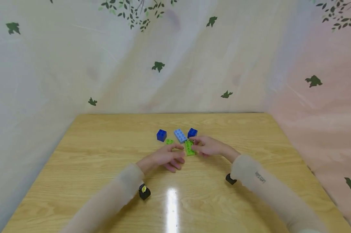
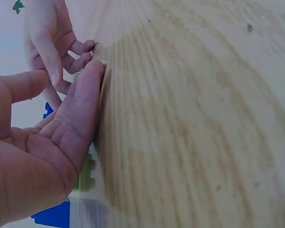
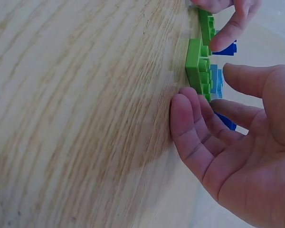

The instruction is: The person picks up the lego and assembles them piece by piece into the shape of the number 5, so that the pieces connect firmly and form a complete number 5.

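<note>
Near the middle of the table, my right hand (image 1: 208,146) reaches in from the right with loosely bent fingers at the side of a long lime-green building brick (image 1: 189,148). In the right wrist view its fingertips are right at the near end of that green brick (image 3: 194,61), the thumb standing apart. My left hand (image 1: 170,156) hovers left of the brick, fingers spread and relaxed, nothing in them. Just behind the left hand, a smaller green brick (image 1: 169,141) is partly hidden. A light-blue brick (image 1: 180,136) lies behind the long green one.
Two dark-blue bricks flank the light-blue one: one brick (image 1: 161,135) at the left, another brick (image 1: 192,132) right behind the right hand's fingers. The wooden table (image 1: 105,142) meets a printed cloth backdrop (image 1: 193,64) at its far edge.
</note>
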The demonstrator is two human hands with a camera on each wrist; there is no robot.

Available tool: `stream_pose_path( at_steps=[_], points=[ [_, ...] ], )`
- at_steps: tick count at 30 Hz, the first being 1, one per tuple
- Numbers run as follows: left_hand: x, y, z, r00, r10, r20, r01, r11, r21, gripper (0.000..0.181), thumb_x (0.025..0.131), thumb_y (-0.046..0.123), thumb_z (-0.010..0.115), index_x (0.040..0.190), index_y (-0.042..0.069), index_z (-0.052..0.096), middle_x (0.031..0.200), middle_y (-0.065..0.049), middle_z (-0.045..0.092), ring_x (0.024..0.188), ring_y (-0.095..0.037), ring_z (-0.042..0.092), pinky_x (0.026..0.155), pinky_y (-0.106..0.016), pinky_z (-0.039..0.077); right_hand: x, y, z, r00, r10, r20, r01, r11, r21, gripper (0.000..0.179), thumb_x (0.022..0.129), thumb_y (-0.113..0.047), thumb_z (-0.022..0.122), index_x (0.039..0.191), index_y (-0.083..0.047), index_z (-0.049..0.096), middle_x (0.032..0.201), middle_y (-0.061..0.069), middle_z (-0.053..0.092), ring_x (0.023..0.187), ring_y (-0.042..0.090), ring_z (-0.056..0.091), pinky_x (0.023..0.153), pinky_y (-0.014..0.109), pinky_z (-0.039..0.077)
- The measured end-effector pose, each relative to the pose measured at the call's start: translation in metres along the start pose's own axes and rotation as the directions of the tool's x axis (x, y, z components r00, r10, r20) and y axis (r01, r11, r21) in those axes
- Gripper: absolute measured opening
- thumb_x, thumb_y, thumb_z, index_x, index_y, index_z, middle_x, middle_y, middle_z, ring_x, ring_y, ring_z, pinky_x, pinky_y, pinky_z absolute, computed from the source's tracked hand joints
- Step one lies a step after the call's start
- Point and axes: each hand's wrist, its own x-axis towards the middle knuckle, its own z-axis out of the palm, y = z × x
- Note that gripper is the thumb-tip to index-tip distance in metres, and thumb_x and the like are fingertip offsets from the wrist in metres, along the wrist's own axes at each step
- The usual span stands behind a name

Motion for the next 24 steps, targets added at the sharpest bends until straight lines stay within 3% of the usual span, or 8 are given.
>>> stream_pose_path(
  at_steps=[3, 10, 18, 24],
  points=[
    [0.003, -0.004, 0.001, 1.0, 0.001, -0.026, -0.002, 1.0, -0.009, 0.053, 0.103, 0.032, 0.061, 0.146, 0.008, 0.043, 0.107, -0.013, 0.072, 0.083, -0.028, 0.073, 0.07, -0.041, 0.062, 0.0, 0.0, 0.002, 0.999, 0.034, -0.029, -0.033, 0.999, 0.021, 0.051, 0.105, -0.025, 0.057, 0.151, -0.005, 0.045, 0.111, 0.011, 0.062, 0.063, 0.021, 0.061, 0.056, 0.033, 0.055],
    [0.01, -0.012, 0.005, 0.997, -0.019, -0.071, 0.016, 0.999, -0.034, 0.047, 0.103, 0.027, 0.061, 0.143, 0.006, 0.045, 0.102, -0.013, 0.071, 0.074, -0.024, 0.073, 0.063, -0.037, 0.062, 0.001, 0.0, 0.009, 0.989, 0.129, -0.067, -0.122, 0.987, 0.103, 0.036, 0.101, -0.022, 0.064, 0.129, -0.001, 0.059, 0.091, 0.012, 0.065, 0.063, 0.022, 0.063, 0.054, 0.035, 0.059],
    [0.01, -0.016, 0.007, 0.995, -0.005, -0.101, 0.002, 1.0, -0.029, 0.04, 0.102, 0.022, 0.062, 0.137, 0.003, 0.052, 0.099, -0.015, 0.07, 0.07, -0.024, 0.072, 0.059, -0.033, 0.061, 0.001, -0.003, 0.015, 0.962, 0.256, -0.092, -0.231, 0.948, 0.22, 0.022, 0.099, -0.024, 0.068, 0.101, -0.002, 0.066, 0.085, 0.011, 0.068, 0.062, 0.019, 0.064, 0.055, 0.03, 0.058],
    [0.011, -0.016, 0.009, 0.992, 0.002, -0.124, -0.004, 1.0, -0.011, 0.036, 0.102, 0.019, 0.062, 0.132, 0.002, 0.055, 0.096, -0.015, 0.069, 0.067, -0.022, 0.071, 0.057, -0.032, 0.06, 0.002, -0.004, 0.017, 0.953, 0.292, -0.082, -0.266, 0.934, 0.237, 0.022, 0.098, -0.024, 0.068, 0.097, -0.002, 0.068, 0.083, 0.011, 0.07, 0.06, 0.017, 0.064, 0.054, 0.029, 0.058]
  ],
)
